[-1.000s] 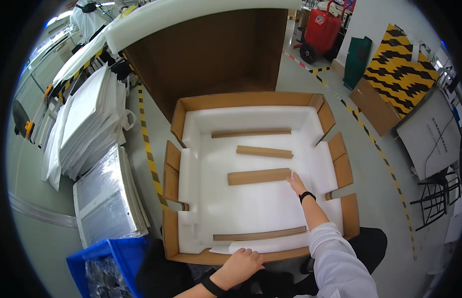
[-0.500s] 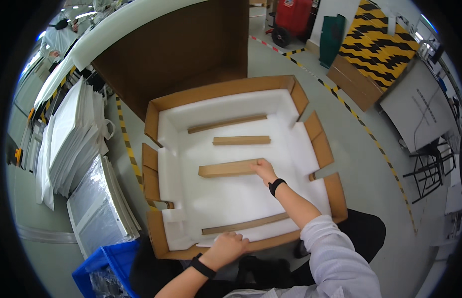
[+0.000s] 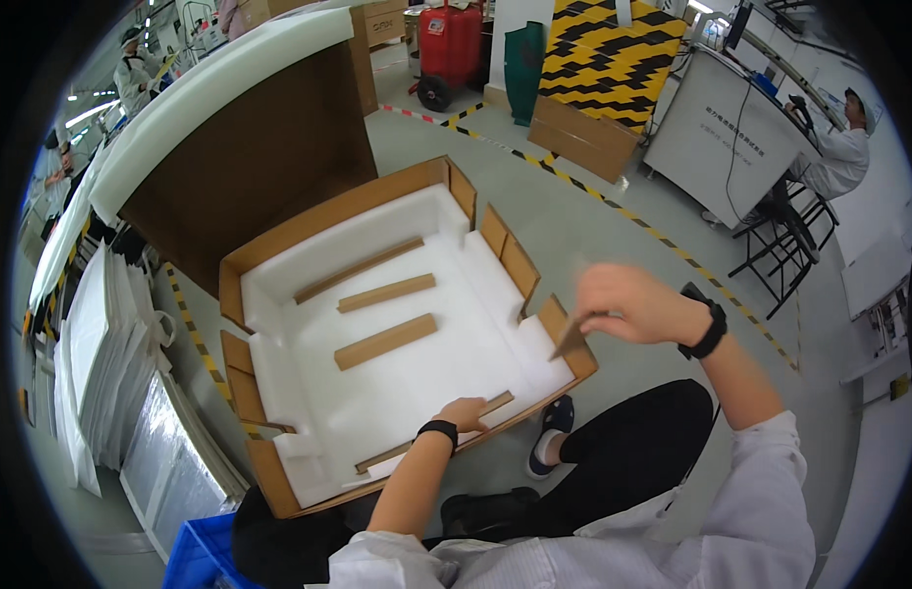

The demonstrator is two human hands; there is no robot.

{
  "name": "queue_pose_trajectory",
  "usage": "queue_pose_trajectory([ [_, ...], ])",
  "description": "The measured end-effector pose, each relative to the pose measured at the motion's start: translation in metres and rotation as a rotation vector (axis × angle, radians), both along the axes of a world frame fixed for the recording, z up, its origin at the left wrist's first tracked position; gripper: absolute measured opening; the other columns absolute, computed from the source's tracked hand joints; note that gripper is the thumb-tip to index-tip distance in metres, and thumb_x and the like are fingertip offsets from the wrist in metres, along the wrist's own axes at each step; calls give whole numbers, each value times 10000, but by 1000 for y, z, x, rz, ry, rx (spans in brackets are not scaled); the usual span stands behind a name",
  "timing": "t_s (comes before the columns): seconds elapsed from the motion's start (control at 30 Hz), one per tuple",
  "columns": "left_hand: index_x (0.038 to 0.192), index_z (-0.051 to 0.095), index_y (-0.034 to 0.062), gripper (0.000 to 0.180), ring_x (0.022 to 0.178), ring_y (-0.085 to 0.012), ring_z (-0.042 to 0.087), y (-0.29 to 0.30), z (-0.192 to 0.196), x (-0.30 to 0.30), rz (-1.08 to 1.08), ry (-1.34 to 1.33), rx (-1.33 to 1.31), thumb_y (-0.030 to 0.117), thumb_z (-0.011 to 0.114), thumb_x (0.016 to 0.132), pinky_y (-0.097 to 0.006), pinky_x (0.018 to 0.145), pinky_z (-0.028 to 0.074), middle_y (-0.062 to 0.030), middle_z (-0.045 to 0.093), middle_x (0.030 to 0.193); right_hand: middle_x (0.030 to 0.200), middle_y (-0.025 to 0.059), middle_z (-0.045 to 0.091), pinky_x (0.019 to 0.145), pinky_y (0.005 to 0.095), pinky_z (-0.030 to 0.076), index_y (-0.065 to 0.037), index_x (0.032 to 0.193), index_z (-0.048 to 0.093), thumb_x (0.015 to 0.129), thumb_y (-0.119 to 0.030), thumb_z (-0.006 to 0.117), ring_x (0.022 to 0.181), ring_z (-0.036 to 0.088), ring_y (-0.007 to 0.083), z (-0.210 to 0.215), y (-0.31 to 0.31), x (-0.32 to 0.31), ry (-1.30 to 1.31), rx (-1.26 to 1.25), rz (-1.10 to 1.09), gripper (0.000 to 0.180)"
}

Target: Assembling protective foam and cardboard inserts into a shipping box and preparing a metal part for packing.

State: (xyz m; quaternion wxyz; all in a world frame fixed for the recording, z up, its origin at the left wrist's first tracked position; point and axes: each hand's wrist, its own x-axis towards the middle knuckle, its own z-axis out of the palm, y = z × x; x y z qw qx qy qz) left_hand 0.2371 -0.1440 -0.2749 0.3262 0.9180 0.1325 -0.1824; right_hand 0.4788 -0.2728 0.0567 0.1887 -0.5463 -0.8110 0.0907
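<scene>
An open brown cardboard box (image 3: 269, 491) lined with white foam (image 3: 456, 339) sits before me, tilted to the left. Brown cardboard strips lie in the foam: one at the far side (image 3: 358, 270), one below it (image 3: 387, 293), a wider block (image 3: 385, 342) in the middle and one along the near side (image 3: 387, 456). My left hand (image 3: 463, 414) is closed over the near wall, beside the near strip. My right hand (image 3: 627, 304), blurred, is raised at the right corner, fingers curled and thumb against a dark brown cardboard piece (image 3: 571, 340); whether that belongs to the box is unclear.
A large brown lid with white foam (image 3: 230, 98) stands behind the box. White foam sheets (image 3: 103, 363) lean at the left, above a blue crate (image 3: 206, 550). Striped tape (image 3: 613, 201) crosses the floor. A person (image 3: 838, 147) sits at a workstation at the far right.
My right hand has let go of the middle cardboard block and moved right to the box corner. My left hand stays at the near wall. The view has turned right.
</scene>
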Motion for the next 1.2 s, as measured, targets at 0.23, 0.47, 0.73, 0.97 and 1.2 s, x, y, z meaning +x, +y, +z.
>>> queue_pose_trajectory([
  [0.23, 968, 645, 68, 274, 921, -298, 638, -11, 6, 29, 145, 184, 364, 252, 623, 767, -404, 782, 516, -148, 666, 962, 804, 56, 554, 702, 361, 454, -90, 825, 570, 800, -195, 640, 851, 546, 253, 16, -49, 3, -157, -151, 0, 129],
  [0.47, 988, 635, 65, 277, 949, -311, 627, 15, 2, 19, 305, 261, 309, 242, 624, 774, -413, 812, 503, -157, 661, 982, 849, 77, 605, 782, 412, 442, -115, 879, 617, 817, -320, 635, 859, 570, 265, -83, -39, 33, -430, -390, 8, 214],
  [0.73, 1129, 563, 46, 463, 996, -348, 592, 64, 46, -88, 139, 96, 17, 412, 593, 846, -420, 863, 460, -177, 638, 1056, 744, 77, 643, 861, 418, 405, -80, 981, 673, 849, -560, 510, 838, 611, 250, -163, -32, -10, -234, 90, 37, 523],
  [0.97, 1154, 559, 54, 536, 1015, -344, 591, 105, 105, -226, 383, 269, 138, 479, 592, 830, -423, 864, 463, -184, 635, 1073, 778, 78, 656, 816, 341, 414, -80, 1052, 669, 843, -590, 490, 809, 603, 231, -171, -36, -23, -211, -52, -4, 580],
  [1.2, 1210, 545, 17, 766, 1127, -378, 521, 98, 73, -248, 404, 337, 73, 665, 494, 805, -412, 958, 409, -217, 568, 1202, 617, 81, 630, 580, 375, 398, -130, 938, 713, 881, -571, 420, 628, 612, 270, -225, -28, -5, -359, -190, 61, 533],
])
